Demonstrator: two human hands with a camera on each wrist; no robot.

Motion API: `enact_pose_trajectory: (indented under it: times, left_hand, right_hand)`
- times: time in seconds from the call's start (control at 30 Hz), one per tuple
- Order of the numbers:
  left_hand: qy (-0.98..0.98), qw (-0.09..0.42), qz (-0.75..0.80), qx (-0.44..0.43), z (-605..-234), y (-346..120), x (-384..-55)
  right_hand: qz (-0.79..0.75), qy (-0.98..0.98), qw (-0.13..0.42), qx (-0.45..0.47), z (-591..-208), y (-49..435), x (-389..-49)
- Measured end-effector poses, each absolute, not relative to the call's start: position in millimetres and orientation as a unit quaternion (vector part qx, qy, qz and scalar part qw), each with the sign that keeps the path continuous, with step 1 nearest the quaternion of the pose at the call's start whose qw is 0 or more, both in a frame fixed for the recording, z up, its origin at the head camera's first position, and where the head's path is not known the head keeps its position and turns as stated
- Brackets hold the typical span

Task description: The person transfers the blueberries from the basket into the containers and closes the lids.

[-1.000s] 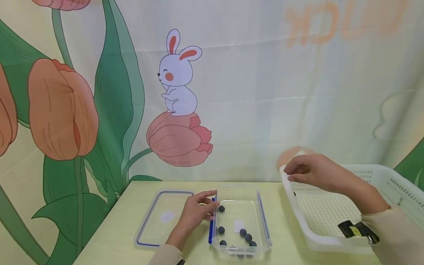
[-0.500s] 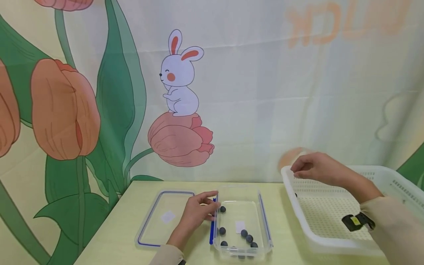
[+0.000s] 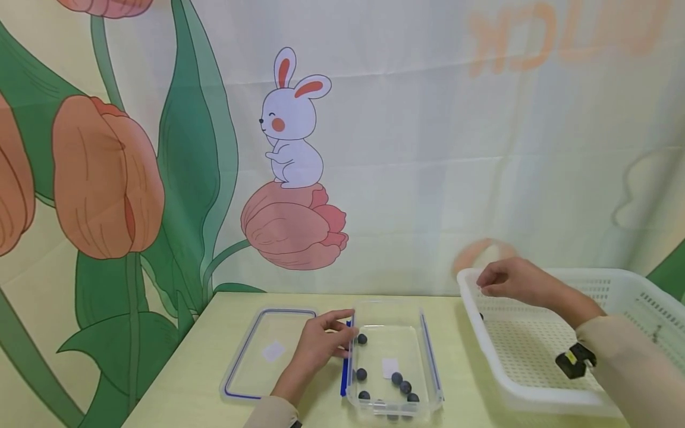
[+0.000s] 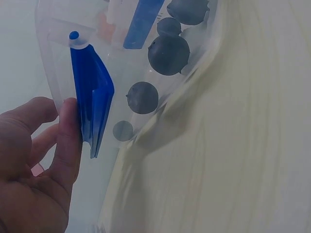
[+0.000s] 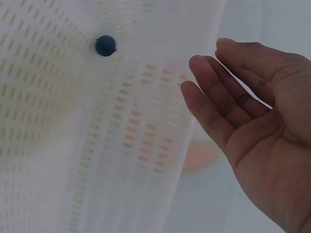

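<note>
A clear food storage container (image 3: 396, 410) with blue clips stands at the middle front of the table. Several dark blueberries (image 3: 405, 387) lie loose on its floor. On its left wall, my left hand (image 3: 316, 345) holds the rim lightly between thumb and fingers, next to a hanging blue clip (image 4: 92, 97). My right hand (image 3: 521, 284) hovers over the far left corner of the white perforated basket (image 3: 497, 380). Its fingers are loosely bent with nothing between them in the right wrist view. Below them, one blueberry (image 5: 105, 45) sits at the basket's inner corner.
A clear lid (image 3: 241, 356) with a blue seal lies flat to the left of the container. Behind the table (image 3: 176, 380) hangs a printed cloth (image 3: 396, 148) with tulips and a rabbit. The basket's raised walls stand at the right.
My right hand rises slightly, then drops a little and shifts right over the basket corner. The left hand stays on the container, and the blueberries keep their places.
</note>
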State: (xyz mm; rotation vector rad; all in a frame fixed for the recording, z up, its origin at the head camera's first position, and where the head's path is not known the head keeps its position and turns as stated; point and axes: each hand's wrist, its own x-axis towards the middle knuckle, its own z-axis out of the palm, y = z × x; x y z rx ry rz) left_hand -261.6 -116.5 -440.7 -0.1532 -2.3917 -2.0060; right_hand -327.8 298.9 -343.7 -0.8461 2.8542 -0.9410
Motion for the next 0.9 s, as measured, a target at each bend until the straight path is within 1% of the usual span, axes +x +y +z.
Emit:
enact_pose_trajectory:
  times: [0.2, 0.37, 0.9]
  left_hand:
    - [-0.763, 0.004, -0.644, -0.049, -440.3, -115.9, -262.2]
    - [-0.763, 0.004, -0.645, -0.048, -440.1, -116.0, -262.2]
    - [-0.765, 0.002, -0.642, -0.046, -441.5, -116.0, -262.6]
  right_hand:
    - [-0.32, 0.908, 0.033, -0.268, -359.9, 305.4, -336.4]
    - [-0.324, 0.898, 0.039, -0.294, -373.2, 307.5, -345.1]
    - [-0.257, 0.902, 0.055, -0.343, -399.0, 308.2, -357.5]
